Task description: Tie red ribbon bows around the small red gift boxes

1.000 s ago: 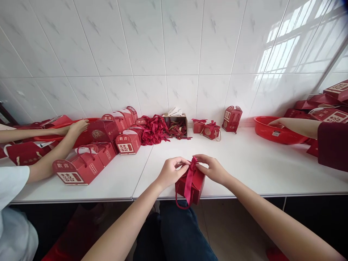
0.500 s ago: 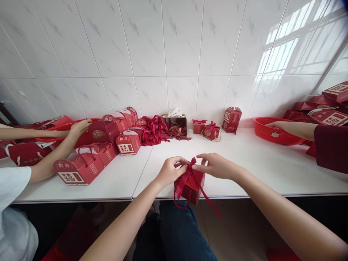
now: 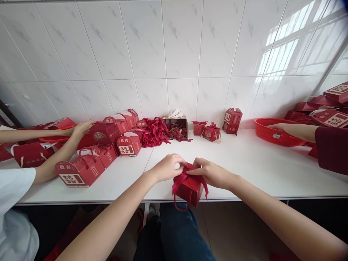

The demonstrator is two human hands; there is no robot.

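A small red gift box (image 3: 189, 188) stands at the table's front edge, right before me, with a red cord handle hanging down its near side. Across its top lies a red ribbon (image 3: 178, 182), one end draped at the left and the other at the right. My left hand (image 3: 170, 166) pinches the ribbon near the box's upper left. From the right, my right hand (image 3: 210, 172) reaches over the top with its index finger and thumb closed on the ribbon near the middle. The knot itself is partly hidden by my fingers.
Red ribbons (image 3: 154, 131) lie heaped beside an open carton (image 3: 187, 128). Two ribboned boxes (image 3: 211, 132) and a taller box (image 3: 232, 121) stand near the wall. Red boxes (image 3: 81, 170) line the left, by a co-worker's arms (image 3: 58, 150). Another person's arm (image 3: 293, 129) reaches into a red basin (image 3: 261, 132).
My hands have drawn the ribbon down flatter on the box top; the loop that stood up no longer shows. The long right ribbon end now hangs shorter beside the box.
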